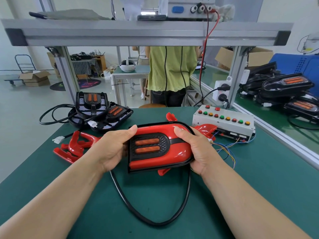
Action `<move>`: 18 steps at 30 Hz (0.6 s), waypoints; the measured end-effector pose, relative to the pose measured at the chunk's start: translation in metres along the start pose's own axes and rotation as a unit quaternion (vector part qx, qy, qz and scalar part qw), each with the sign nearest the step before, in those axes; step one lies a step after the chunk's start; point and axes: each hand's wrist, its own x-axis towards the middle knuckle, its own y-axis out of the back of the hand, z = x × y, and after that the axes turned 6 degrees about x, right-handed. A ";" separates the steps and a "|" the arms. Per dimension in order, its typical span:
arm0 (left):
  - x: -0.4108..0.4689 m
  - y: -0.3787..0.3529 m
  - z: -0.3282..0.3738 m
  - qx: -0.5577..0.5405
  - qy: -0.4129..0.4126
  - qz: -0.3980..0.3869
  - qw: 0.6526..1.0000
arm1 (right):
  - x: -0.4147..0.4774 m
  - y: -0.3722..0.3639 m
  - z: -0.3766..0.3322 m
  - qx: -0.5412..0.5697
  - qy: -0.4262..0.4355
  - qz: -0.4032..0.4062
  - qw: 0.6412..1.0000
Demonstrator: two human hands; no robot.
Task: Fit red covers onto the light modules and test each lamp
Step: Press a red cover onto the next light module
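Observation:
I hold a light module with a red cover on it over the green table; two orange lenses sit in its black panel. My left hand grips its left end, thumb on top. Its right end is gripped by my right hand, thumb on the cover. A black cable loops down from the module toward me. Loose red covers lie at the left and behind the module. Two bare black modules lie at the back left.
A white test box with coloured buttons and thin wires stands at the right. More black modules pile on the bench to the right. An aluminium shelf spans overhead. A person in a green shirt stands beyond the table.

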 end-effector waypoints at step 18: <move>0.001 -0.002 -0.002 -0.010 -0.033 0.051 0.998 | -0.002 -0.002 0.001 -0.025 0.013 0.013 1.000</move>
